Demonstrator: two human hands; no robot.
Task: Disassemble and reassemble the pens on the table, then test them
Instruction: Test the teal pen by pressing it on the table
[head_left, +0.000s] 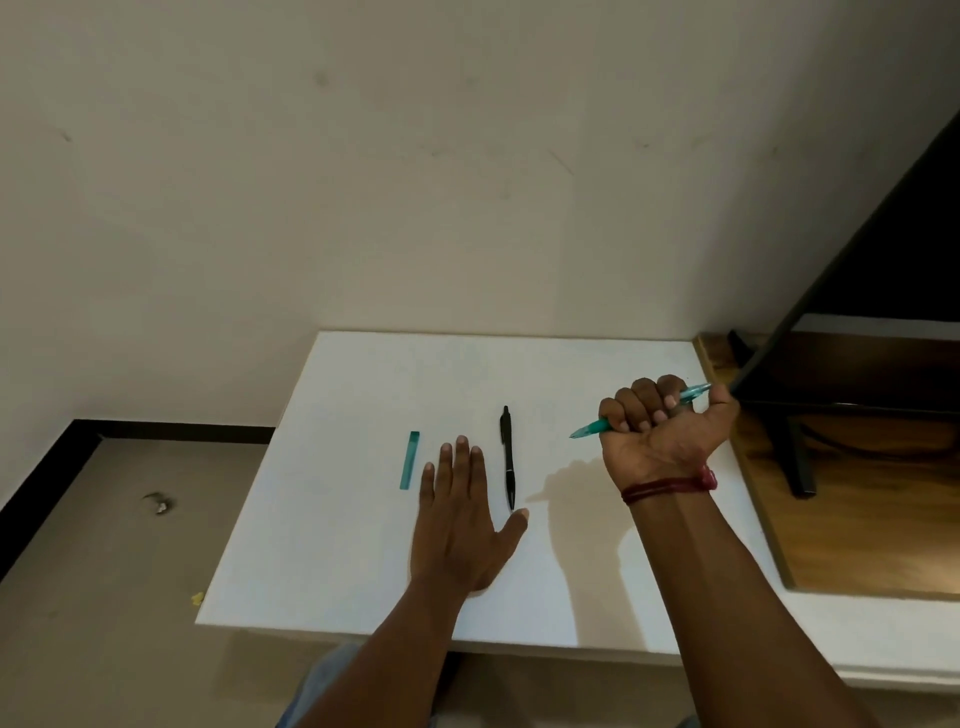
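Note:
My right hand is raised over the white table and grips a teal pen in its fist, tip pointing left, the other end sticking out to the right past the thumb. My left hand lies flat on the table, palm down, fingers straight. A black pen lies just right of its fingers, tip near the thumb. A teal pen cap lies just left of the fingers.
A wooden surface adjoins the table on the right, with a black metal stand and a slanted dark bar on it. The wall runs behind the table. Bare floor lies to the left.

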